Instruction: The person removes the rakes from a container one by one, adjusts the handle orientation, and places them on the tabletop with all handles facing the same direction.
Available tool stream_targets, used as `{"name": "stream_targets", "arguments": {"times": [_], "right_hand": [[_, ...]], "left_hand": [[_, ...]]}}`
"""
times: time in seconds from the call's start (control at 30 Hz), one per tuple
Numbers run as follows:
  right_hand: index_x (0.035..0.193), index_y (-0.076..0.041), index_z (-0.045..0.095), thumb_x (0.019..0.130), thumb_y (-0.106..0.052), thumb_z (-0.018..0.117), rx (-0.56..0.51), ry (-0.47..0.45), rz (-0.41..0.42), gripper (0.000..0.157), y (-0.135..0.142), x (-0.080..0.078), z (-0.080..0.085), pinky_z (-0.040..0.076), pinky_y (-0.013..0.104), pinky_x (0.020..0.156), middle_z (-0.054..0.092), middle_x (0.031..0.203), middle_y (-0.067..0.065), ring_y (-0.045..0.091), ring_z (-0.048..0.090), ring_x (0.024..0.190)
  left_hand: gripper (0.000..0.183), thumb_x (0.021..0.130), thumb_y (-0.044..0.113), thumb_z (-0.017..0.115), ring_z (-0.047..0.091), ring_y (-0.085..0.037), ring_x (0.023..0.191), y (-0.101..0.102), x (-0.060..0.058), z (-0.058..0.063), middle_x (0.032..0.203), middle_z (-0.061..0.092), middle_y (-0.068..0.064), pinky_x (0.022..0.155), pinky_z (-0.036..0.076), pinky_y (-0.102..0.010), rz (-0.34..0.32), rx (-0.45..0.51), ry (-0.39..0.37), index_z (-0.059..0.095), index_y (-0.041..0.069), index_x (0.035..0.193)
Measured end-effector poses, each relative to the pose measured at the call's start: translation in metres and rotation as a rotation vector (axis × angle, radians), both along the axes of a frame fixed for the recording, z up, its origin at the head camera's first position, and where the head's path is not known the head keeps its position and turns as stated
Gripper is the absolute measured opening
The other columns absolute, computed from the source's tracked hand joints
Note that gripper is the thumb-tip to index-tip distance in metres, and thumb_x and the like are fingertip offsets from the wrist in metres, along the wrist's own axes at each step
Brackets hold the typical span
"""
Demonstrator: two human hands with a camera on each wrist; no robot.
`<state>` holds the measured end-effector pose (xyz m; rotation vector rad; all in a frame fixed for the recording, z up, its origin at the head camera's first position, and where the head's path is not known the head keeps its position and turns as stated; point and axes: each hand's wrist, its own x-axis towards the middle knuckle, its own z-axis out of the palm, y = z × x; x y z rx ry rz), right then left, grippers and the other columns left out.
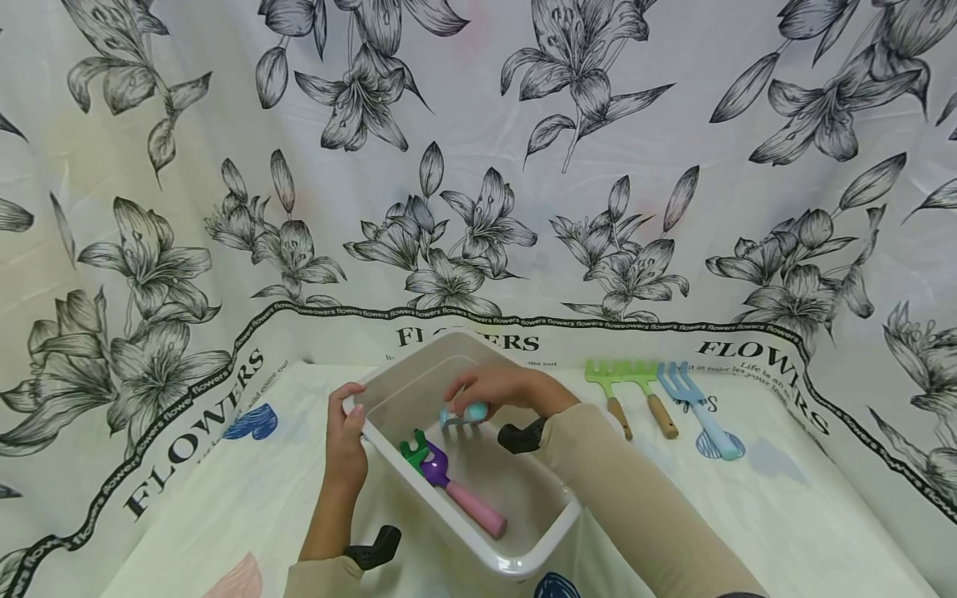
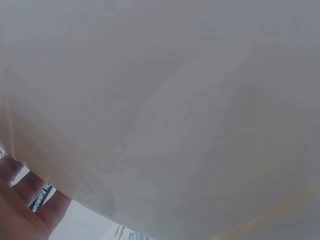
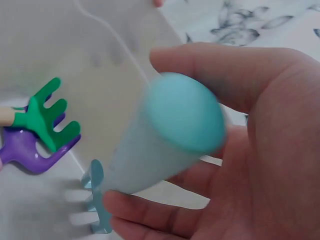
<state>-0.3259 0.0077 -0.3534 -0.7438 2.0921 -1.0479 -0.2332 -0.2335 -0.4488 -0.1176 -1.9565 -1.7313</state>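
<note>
A pale plastic bin (image 1: 544,558) is held tilted in front of me. My left hand (image 1: 347,440) grips its left rim, thumb over the edge; in the left wrist view the bin's outer wall (image 2: 165,120) hides most of the scene beside the fingers. Inside the bin, my right hand (image 1: 503,390) holds a light blue toy hand rake (image 3: 185,115) between thumb and fingers, handle end up, tines low over the bin floor. A purple toy garden tool (image 1: 435,465) with a pink handle lies in the bin, overlapping a small green rake (image 3: 50,117).
Two green rakes (image 1: 609,374) (image 1: 649,386) with wooden handles and another blue rake (image 1: 699,407) lie on the cloth at the right. A flower-printed curtain (image 1: 478,166) stands behind and at both sides. The pale patterned cloth (image 1: 277,498) covers the surface.
</note>
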Motion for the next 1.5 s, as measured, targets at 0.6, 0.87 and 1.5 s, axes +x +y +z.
{"name": "stream_targets", "arguments": {"times": [0.6, 0.87, 1.5], "right_hand": [[0.112, 0.001, 0.061, 0.092, -0.025, 0.067, -0.288, 0.088, -0.344, 0.033, 0.002, -0.002, 0.007, 0.057, 0.038, 0.073, 0.064, 0.104, 0.017, 0.033, 0.069, 0.084], [0.102, -0.002, 0.064, 0.092, -0.022, 0.069, -0.36, 0.166, -0.436, 0.023, 0.004, -0.003, 0.008, 0.057, 0.042, 0.074, 0.067, 0.094, 0.012, 0.025, 0.069, 0.073], [0.1, -0.001, 0.068, 0.093, -0.023, 0.066, -0.73, 0.344, -0.679, 0.022, 0.013, -0.002, 0.023, 0.055, 0.034, 0.058, 0.064, 0.085, 0.013, 0.02, 0.064, 0.057]], "left_hand": [[0.039, 0.098, 0.023, 0.033, 0.035, -0.027, 0.125, 0.001, 0.003, 0.003, 0.14, 0.036, -0.005, 0.106, 0.026, -0.059, -0.013, 0.0, 0.001, 0.035, 0.01, 0.135], [0.039, 0.099, 0.025, 0.035, 0.035, -0.028, 0.127, 0.002, 0.004, 0.001, 0.142, 0.035, -0.004, 0.106, 0.026, -0.061, 0.003, -0.016, -0.014, 0.035, 0.012, 0.135], [0.039, 0.098, 0.022, 0.032, 0.037, -0.023, 0.122, 0.0, 0.002, 0.0, 0.137, 0.038, -0.003, 0.103, 0.031, -0.058, -0.007, 0.02, 0.003, 0.036, 0.008, 0.134]]}}
